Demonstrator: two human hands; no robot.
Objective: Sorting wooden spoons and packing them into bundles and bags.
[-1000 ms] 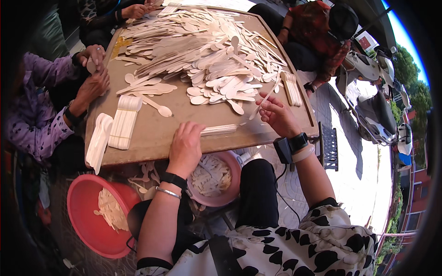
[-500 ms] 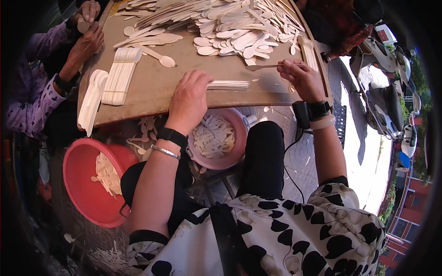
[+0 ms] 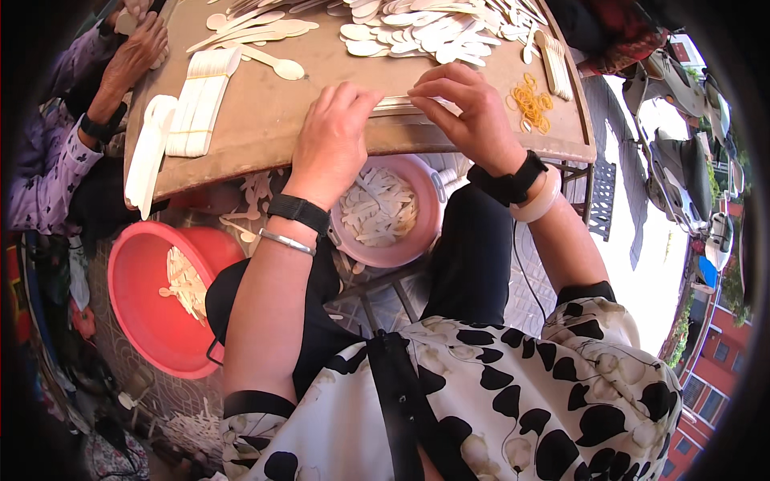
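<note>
A small stack of wooden spoons point(image 3: 395, 104) lies edge-on near the front of the table. Closed around its left end is my left hand point(image 3: 330, 140), which hides that end. My right hand point(image 3: 468, 111) has its thumb and fingers at the stack's right end, pinching there. Farther back spreads a big heap of loose wooden spoons point(image 3: 433, 32). To the left, a single spoon point(image 3: 286, 69) points toward my left hand, close to a banded bundle of spoons point(image 3: 202, 104). Yellow rubber bands point(image 3: 529, 104) lie right of my right hand.
Another spoon bundle point(image 3: 151, 152) overhangs the table's left front edge; one more point(image 3: 553, 66) sits at the right edge. Below stand a pink basin point(image 3: 437, 210) and a red basin point(image 3: 132, 301), both holding wooden pieces. At far left another person's hands point(image 3: 138, 52) hold something wooden.
My right hand has moved left, from holding one spoon out to the right, onto the stack's right end. The rubber bands now show. The view has shifted slightly.
</note>
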